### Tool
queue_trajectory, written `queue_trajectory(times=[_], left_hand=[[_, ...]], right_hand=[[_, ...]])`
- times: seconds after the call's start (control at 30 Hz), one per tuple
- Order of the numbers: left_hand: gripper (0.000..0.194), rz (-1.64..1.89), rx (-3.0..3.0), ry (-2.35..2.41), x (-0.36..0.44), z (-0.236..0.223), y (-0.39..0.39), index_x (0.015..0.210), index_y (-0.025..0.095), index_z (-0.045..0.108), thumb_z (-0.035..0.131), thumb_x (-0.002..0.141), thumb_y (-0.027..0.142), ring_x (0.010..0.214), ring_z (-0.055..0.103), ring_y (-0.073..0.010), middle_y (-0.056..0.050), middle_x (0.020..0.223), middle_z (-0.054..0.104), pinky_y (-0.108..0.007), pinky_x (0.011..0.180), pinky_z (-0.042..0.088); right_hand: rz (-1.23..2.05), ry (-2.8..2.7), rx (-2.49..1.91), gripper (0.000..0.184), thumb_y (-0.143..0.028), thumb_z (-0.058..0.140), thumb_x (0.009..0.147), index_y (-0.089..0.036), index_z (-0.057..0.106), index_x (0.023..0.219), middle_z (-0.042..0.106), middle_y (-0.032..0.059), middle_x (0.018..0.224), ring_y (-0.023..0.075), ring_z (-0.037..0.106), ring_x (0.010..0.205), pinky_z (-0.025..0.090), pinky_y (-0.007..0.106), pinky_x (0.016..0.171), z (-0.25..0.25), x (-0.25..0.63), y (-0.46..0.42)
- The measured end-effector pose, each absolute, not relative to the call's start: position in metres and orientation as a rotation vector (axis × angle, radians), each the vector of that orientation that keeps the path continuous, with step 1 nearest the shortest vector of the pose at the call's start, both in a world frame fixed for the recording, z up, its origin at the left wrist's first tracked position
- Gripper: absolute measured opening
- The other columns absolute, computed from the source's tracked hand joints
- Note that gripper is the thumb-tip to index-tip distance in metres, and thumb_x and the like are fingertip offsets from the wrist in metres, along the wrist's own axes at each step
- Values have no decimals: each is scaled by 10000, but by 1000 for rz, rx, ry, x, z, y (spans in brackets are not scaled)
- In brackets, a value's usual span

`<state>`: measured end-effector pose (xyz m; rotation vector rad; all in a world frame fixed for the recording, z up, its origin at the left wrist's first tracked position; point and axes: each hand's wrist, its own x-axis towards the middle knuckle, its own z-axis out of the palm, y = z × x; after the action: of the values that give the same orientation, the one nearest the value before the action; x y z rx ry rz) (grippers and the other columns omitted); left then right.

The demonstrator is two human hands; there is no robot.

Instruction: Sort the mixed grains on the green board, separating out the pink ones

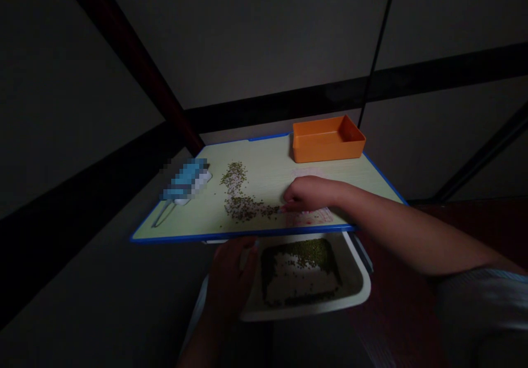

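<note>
Small green beans [243, 208], like mung beans, lie scattered in a bent strip on a pale board [198, 219] with a blue edge. My right hand [307, 193] rests low over the board with curled fingers, its fingertips at the right end of the strip. Whatever those fingers pinch, if anything, is too small to make out. Below the board's front edge, my left hand [231, 272] is in shadow over the left part of a white basin [358, 291]; thumb and fingers are apart, holding nothing visible. More green beans [317, 252] lie in the basin, thickest at its back right.
An orange open box [328, 150] stands at the board's back right. On the left lies a pixelated blue-and-white item [187, 180] with a thin strap or loop. Faint reddish print shows beneath my right hand. A dark-banded wall [272, 104] rises behind the board.
</note>
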<state>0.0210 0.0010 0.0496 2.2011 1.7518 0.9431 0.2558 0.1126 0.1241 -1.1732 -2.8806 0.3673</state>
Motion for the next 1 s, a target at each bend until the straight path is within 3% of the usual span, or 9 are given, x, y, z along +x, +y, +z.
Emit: queue_trajectory(times=[0.43,0.73,1.0], left_hand=[[301,959,2220,1752,22,51,1,941,230,652,464,835,439,883,638,-181,-36,934,708,-362,840,484],[293,982,2243,1728,20,49,1,951,230,650,467,839,429,894,635,-170,-29,939,706,-357,853,482],[319,1033,2230,1731,21,48,3,932,223,664,466,827,451,877,645,-174,-42,921,716,-352,846,493]], right_hand=[[329,-2860,-1190,353,-410,510,894,-171,675,693,616,16,606,93,367,495,213,263,521,125,257,114],[9,-2757,-1380,407,-485,470,894,-180,713,779,679,80,718,136,506,593,202,272,538,117,254,119],[-86,-2748,-1454,445,-506,445,898,-171,728,827,700,109,781,168,563,659,233,271,556,119,260,126]])
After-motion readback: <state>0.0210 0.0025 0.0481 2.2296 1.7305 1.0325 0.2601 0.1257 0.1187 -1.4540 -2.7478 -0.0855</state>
